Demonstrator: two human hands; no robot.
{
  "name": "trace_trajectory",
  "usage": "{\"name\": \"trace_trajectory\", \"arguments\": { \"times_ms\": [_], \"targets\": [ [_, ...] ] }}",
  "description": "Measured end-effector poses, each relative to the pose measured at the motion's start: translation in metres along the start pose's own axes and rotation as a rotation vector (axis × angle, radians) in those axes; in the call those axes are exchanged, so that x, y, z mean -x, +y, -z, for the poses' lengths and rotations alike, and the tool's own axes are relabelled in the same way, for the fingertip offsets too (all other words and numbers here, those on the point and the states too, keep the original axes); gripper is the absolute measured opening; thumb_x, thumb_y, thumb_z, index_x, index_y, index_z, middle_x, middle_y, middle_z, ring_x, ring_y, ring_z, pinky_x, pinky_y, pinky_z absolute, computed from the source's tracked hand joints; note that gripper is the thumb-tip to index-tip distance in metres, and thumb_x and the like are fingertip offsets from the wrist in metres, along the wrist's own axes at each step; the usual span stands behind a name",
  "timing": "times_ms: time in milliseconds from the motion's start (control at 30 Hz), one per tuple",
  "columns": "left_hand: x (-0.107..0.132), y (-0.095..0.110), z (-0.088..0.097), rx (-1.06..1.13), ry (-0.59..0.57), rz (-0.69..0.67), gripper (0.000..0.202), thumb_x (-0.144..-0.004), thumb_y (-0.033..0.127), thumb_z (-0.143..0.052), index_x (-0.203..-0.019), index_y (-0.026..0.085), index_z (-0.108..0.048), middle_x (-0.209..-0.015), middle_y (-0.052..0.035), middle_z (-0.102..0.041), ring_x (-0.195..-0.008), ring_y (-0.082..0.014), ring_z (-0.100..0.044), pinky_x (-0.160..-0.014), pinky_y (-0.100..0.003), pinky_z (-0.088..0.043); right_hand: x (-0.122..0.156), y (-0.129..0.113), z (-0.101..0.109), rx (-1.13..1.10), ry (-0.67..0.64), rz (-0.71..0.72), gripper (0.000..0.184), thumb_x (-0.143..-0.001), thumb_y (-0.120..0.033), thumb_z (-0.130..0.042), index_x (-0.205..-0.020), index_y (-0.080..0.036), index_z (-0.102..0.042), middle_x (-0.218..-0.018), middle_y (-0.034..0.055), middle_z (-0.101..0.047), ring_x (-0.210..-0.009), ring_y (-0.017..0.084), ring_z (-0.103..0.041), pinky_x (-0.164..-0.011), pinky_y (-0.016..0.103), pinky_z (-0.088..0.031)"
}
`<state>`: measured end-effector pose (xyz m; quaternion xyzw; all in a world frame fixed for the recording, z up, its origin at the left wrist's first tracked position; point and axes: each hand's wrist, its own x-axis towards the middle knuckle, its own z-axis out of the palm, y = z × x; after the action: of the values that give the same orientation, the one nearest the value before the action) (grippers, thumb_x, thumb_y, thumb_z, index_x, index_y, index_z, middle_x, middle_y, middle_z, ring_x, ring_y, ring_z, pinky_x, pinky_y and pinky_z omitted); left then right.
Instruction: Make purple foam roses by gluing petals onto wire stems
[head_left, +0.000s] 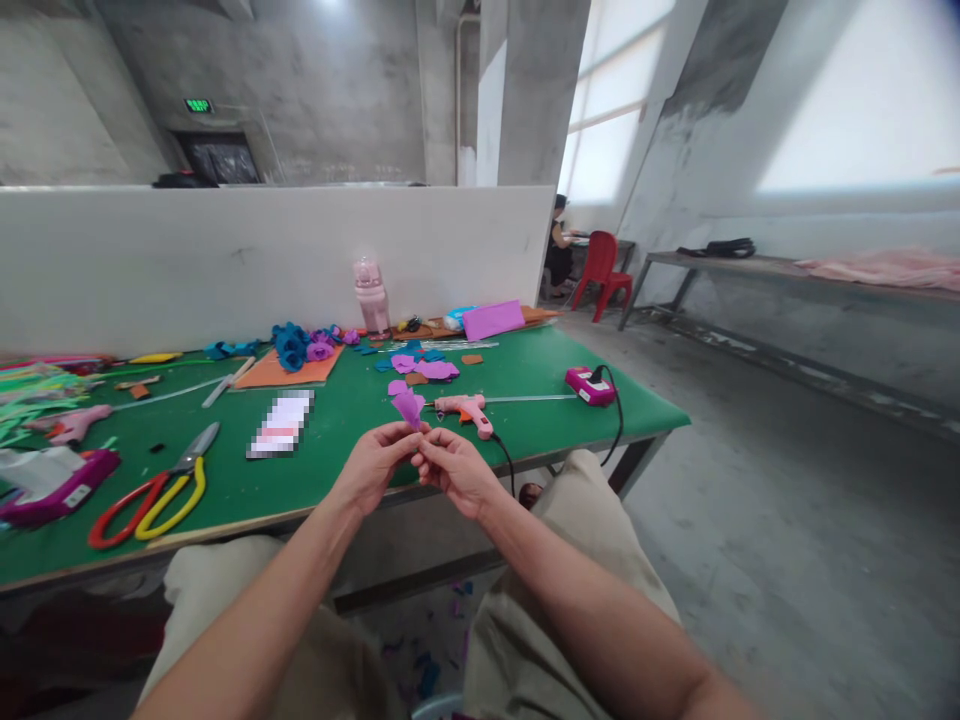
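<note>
Near the table's front edge, my left hand (380, 462) and my right hand (455, 468) meet at the base of a purple paper flower (409, 406). Fingers of both hands are pinched together there, with the petals standing up above them. What lies between the fingertips is hidden. Just right of the flower lies a pink glue gun (466, 410), a clear glue stick (532, 399) behind it. Beyond my hands are loose purple petals (437, 370) with some blue and brown cut pieces.
Scissors (178, 485), a blurred phone (282, 424) and finished paper flowers (291, 347) are to the left. A purple power strip (592, 386) with a black cord sits at right. A pink bottle (371, 298) stands by the white partition (285, 255). A person (559, 250) sits far off.
</note>
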<state>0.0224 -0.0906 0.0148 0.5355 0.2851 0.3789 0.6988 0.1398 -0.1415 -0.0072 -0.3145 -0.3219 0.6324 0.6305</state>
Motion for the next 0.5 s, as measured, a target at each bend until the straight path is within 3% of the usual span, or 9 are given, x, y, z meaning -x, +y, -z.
{"name": "trace_trajectory", "arguments": {
  "times_ms": [300,500],
  "targets": [
    [-0.0002,0.0014,-0.0016,-0.054,0.104,-0.045,0.018,-0.059,0.028,-0.076,-0.067,0.013,-0.069,-0.066,-0.0028,-0.066,-0.06,-0.0106,-0.056,-0.059,-0.022,-0.044,0.0011,0.0009,-0.0003,0.036,0.02,0.01,0.03,-0.061,-0.038,-0.074,-0.068,-0.016,-0.053,-0.061,-0.0026,-0.062,-0.048,0.005,-0.051,-0.05,0.018,-0.043],
    [-0.0006,0.0037,0.0009,-0.071,0.171,-0.125,0.018,-0.059,0.028,-0.076,-0.066,0.013,-0.068,-0.066,-0.003,-0.067,-0.064,-0.0123,-0.058,-0.064,-0.024,-0.045,-0.0012,-0.0016,0.0022,0.303,0.041,0.143,0.021,-0.066,-0.033,-0.069,-0.075,-0.018,-0.058,-0.07,-0.0029,-0.059,-0.065,0.008,-0.054,-0.06,0.021,-0.044]
  ]
}}
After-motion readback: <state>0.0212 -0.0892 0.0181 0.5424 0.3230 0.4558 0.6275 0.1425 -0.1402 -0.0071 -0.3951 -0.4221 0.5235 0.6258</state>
